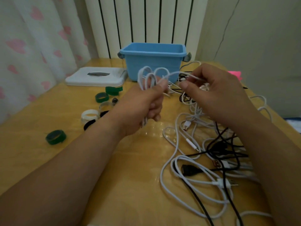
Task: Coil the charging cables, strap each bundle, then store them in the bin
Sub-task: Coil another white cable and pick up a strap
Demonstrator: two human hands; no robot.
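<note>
My left hand (145, 101) grips a white cable (147, 75) in several upright loops, fingers curled tight round the bundle. My right hand (216, 93) pinches the cable's free end between thumb and fingers. Both are raised above the table (78, 157), in front of the blue bin (153, 62); the loose cables (211, 160) lie tangled at right.

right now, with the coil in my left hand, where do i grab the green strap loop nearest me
Likely its band wall, from above: the green strap loop lies with its opening up, apart from the other straps, so one finger goes inside and the thumb outside. The left hand grips the white coil, so use the right hand.
</note>
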